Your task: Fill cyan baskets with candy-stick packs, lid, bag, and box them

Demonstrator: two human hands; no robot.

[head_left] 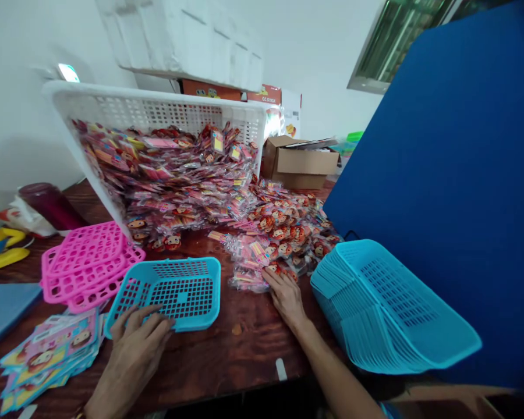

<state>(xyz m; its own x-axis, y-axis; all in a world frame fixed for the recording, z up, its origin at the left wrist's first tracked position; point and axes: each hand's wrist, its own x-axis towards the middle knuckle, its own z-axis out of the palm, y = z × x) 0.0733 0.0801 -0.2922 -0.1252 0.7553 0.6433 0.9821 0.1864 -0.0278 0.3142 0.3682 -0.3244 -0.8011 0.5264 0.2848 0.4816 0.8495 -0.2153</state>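
A small blue plastic basket [216, 302] with a grid bottom stands upright on the table. My left hand [140, 337] grips its near rim, fingers curved over the edge into the basket and thumb hidden. No packets lie inside it. My right hand [286, 294] reaches forward with its fingers stretched out, the tips touching clear-wrapped packets [251, 273] at the front of a loose pile [288, 227]. These packets show pink and yellow strips and small cartoon faces. Behind the pile, a large white crate [157, 99] lies tipped towards me, more packets spilling from it.
Nested blue baskets [358, 308] stand at the right beside a tall blue panel [436, 174]. At the left are pink plastic lattice pieces [89, 262], printed cards [48, 355] and a dark red bottle [52, 203]. An opened cardboard box [301, 166] sits behind.
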